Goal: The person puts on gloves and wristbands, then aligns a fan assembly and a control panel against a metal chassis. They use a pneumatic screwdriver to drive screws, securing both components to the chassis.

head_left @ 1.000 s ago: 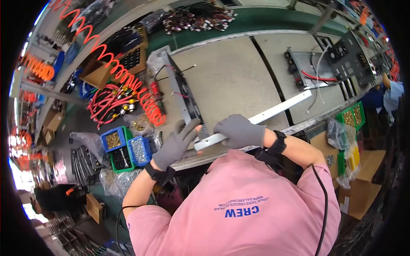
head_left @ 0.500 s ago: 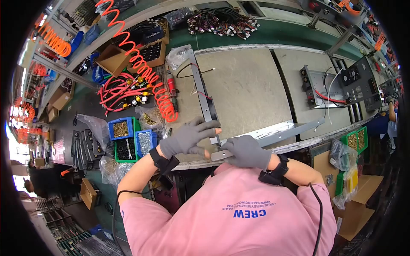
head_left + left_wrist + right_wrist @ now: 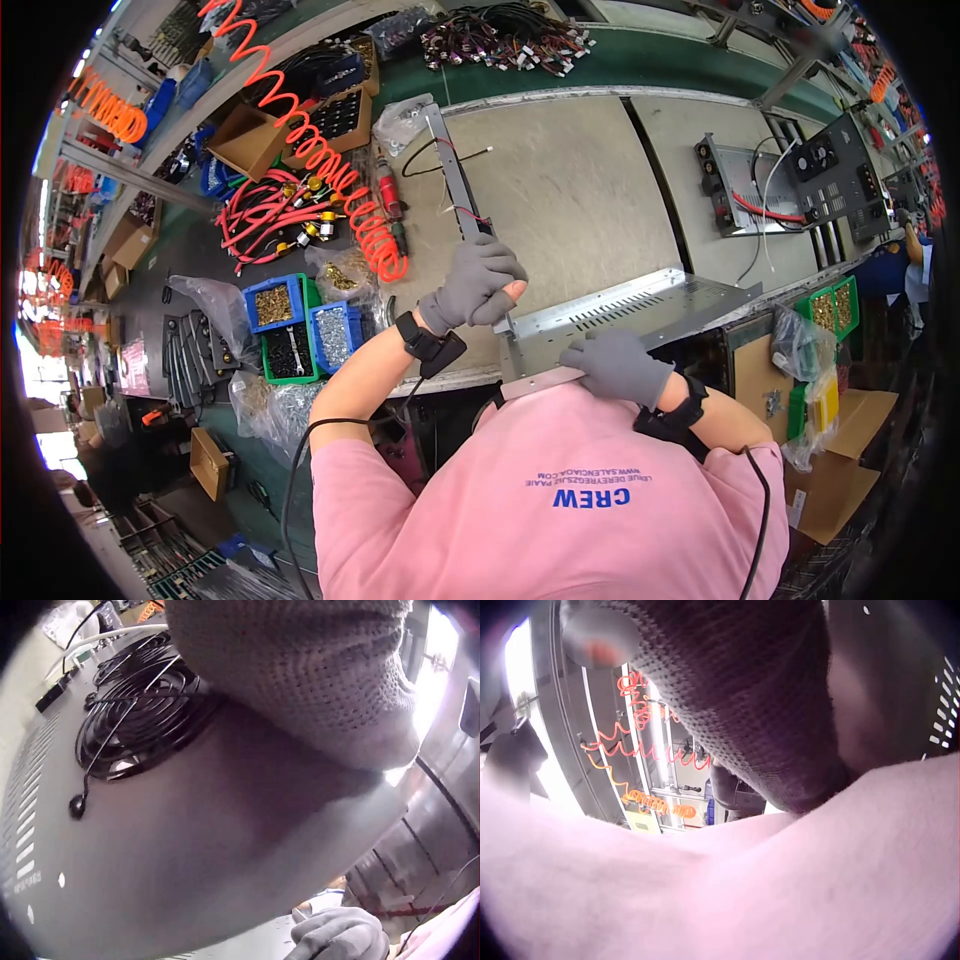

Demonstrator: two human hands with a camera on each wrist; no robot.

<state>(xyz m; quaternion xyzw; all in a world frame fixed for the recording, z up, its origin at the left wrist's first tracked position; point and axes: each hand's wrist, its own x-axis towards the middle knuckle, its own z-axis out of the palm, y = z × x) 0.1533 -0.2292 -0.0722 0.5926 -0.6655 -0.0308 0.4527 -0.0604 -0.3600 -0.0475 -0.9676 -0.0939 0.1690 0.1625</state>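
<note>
The grey-gloved left hand (image 3: 472,285) grips the near part of an upright metal fan panel (image 3: 456,180), seen nearly edge-on in the head view. Its broad face, with black wire fan guards (image 3: 142,712) and a row of slots, fills much of the left wrist view. The gloved right hand (image 3: 620,368) holds a slotted sheet-metal panel (image 3: 690,303) at its near edge, close to the pink shirt. This panel lies tilted over the bench's front edge, its left end by the fan panel's near end. Glove fabric (image 3: 742,697) hides the right fingertips in the right wrist view.
Left of the fan panel lie a red screwdriver-like tool (image 3: 388,190), a coiled orange hose (image 3: 375,245) and red cables (image 3: 265,215). Blue and green bins (image 3: 290,360) hold small fasteners. A partly built metal case (image 3: 760,190) stands at the right.
The slotted panel has turned from edge-on to show its broad face. The left hand, loosely spread before, now curls over the fan panel. The right hand has shifted right and slightly nearer the body.
</note>
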